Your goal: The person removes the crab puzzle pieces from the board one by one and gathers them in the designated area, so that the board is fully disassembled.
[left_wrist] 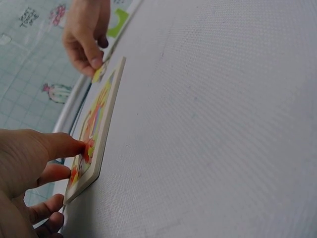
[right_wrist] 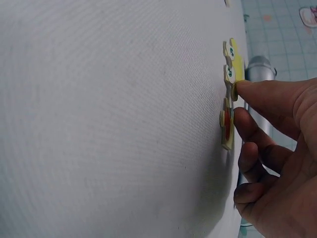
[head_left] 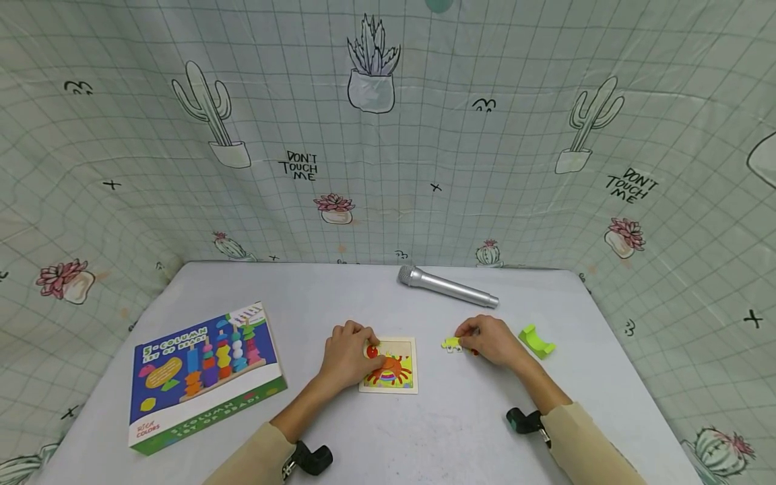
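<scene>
A small square wooden puzzle board (head_left: 415, 367) with a red crab picture lies mid-table. My left hand (head_left: 349, 357) holds its left side, thumb on the picture and other fingers at the edge. In the left wrist view, the thumb touches the picture surface of the board (left_wrist: 110, 116). To the right of the board, my right hand (head_left: 490, 340) pinches a flat yellow puzzle piece (head_left: 451, 344) with two eyes on it. Close up, the thumb presses the yellow piece (right_wrist: 237, 64). Beside it is a red part (right_wrist: 227, 126) under the fingers; whether it is a separate piece I cannot tell.
A silver microphone (head_left: 451, 287) lies behind the hands. Right of the right hand sits a green curved block (head_left: 536, 341). A bead-set box (head_left: 206, 377) occupies the left of the white table (head_left: 424, 444). A patterned cloth (head_left: 424, 148) hangs behind.
</scene>
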A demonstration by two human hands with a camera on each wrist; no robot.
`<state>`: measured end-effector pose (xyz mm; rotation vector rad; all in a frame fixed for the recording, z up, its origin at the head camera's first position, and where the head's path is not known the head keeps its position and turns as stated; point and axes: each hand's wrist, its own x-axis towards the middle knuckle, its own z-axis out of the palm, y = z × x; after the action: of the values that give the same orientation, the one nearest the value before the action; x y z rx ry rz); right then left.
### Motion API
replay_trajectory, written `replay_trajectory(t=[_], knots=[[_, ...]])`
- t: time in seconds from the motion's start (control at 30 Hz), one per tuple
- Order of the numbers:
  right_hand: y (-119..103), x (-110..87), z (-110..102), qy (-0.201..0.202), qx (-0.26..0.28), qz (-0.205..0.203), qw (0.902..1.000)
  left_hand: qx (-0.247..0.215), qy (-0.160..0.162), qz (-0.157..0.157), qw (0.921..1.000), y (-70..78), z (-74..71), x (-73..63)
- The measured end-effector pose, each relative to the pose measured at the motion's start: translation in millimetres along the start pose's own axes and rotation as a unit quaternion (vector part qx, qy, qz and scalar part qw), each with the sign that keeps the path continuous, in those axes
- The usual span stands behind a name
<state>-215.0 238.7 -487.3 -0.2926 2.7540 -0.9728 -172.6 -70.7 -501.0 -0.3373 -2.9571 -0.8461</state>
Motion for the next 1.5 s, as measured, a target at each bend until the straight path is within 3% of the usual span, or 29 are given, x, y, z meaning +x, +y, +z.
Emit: replay_trajectory(t=[0.9,1.5], knots=[[0,0.6,2,0.006,-0.018,-0.007,0.9998,-0.016,-0.001,0.004,0.9999,1.6,-4.7,-4.7],[-1,-1.2,3,0.021,-0.045,-0.022,0.9985,-0.053,0.003,0.013,0.9985,-2.9,-6.8,-11.6]])
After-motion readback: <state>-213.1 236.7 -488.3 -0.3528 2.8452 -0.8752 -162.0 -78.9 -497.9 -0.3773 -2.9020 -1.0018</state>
